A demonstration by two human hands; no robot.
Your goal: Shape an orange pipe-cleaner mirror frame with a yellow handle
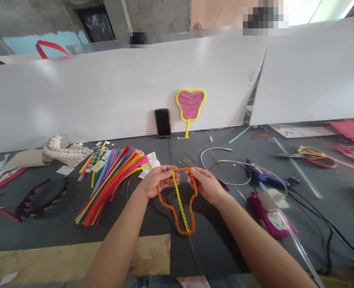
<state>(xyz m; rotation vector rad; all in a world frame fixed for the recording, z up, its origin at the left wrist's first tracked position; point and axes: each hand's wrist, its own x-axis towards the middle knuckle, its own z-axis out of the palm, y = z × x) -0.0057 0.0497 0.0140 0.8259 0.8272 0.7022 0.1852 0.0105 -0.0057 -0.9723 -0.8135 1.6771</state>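
Between both hands hangs an orange pipe cleaner loop [169,207], wide near the hands and narrow at its lower end. A yellow pipe cleaner [181,202] runs down inside it from the top edge to the bottom curve. With thumb and fingers my left hand [159,179] pinches the loop's upper left, where the yellow piece meets it. My right hand [207,185] pinches the upper right of the orange loop. A yellow-edged, pink-filled shape on a yellow stem [191,105] stands against the white board beyond.
Left lie a bundle of coloured pipe cleaners [113,182] and a dark braided band [41,200]. A phone [163,123] leans on the white board [111,88]. At right are scissors [311,155], a blue glue gun [263,176], a magenta power strip [273,218] and clear glue sticks [297,170].
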